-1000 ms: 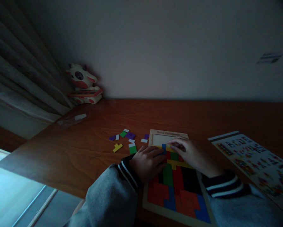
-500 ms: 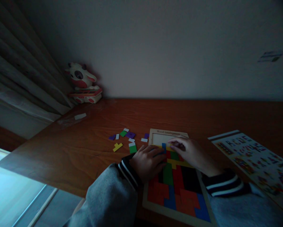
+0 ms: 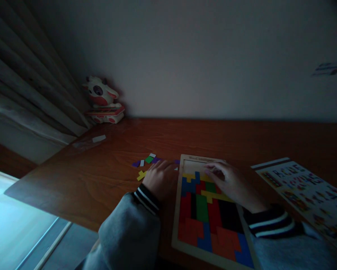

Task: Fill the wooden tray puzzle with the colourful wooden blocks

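Left of the puzzle board [image 3: 191,249], the person's grey sleeve [image 3: 129,228] ends in a dark cuff [image 3: 147,198] with two pale stripes; the right sleeve [image 3: 286,249] matches.

A toy cow [image 3: 101,99], a wooden table [image 3: 163,137] and a draped curtain [image 3: 30,71] suggest a room at home.

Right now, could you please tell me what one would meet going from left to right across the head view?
Curtain, cow toy, yellow piece, left hand, puzzle board, printed sheet.
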